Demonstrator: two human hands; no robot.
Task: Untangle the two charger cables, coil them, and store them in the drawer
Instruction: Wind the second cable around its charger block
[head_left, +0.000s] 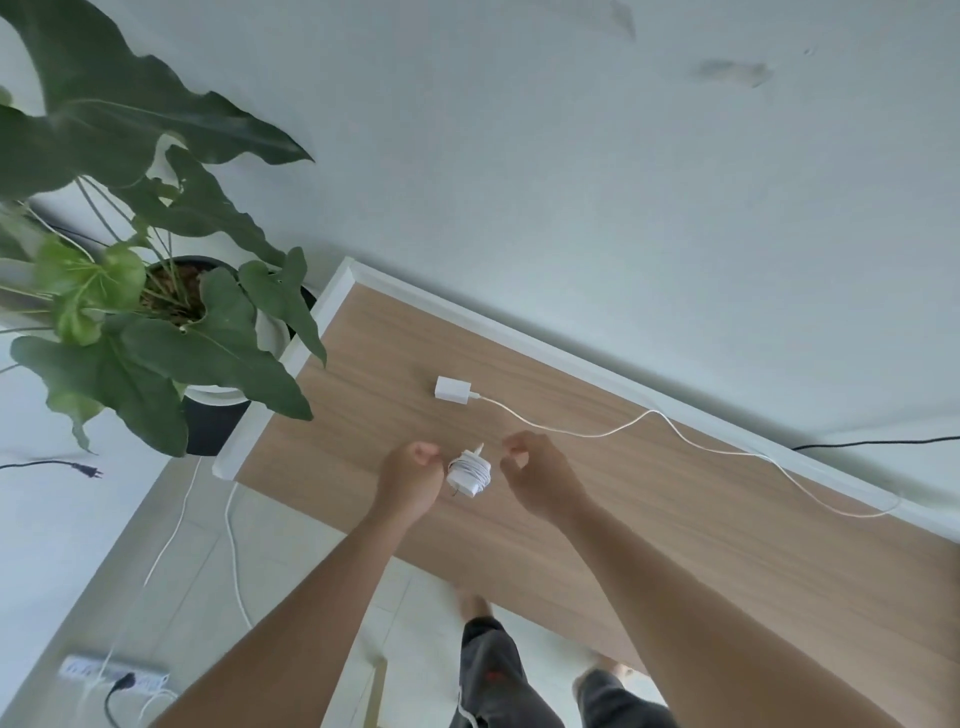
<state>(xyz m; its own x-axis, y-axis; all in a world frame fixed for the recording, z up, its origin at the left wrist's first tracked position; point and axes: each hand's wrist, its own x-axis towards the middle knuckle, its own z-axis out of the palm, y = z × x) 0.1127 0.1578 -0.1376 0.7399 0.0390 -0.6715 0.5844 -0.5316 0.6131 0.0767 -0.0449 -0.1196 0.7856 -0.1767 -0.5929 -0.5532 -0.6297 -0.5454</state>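
Observation:
A white charger with its cable wound round it (469, 474) lies on the wooden table (675, 545); its connector tip sticks up. My left hand (410, 480) sits against its left side with fingers curled; whether it grips the bundle is not clear. My right hand (530, 470) hovers just right of the bundle, apart from it, fingers curled and holding nothing I can see. Behind them lies a second white adapter (453, 388). Its loose cable (675, 434) snakes right across the table to the far right edge. No drawer is in view.
A large potted plant (156, 291) stands at the table's left end, its leaves hanging over the corner. On the floor lie a white power strip (111, 673), white cords (234, 545) and a black plug (88, 470). A black cable (872, 443) runs behind the table.

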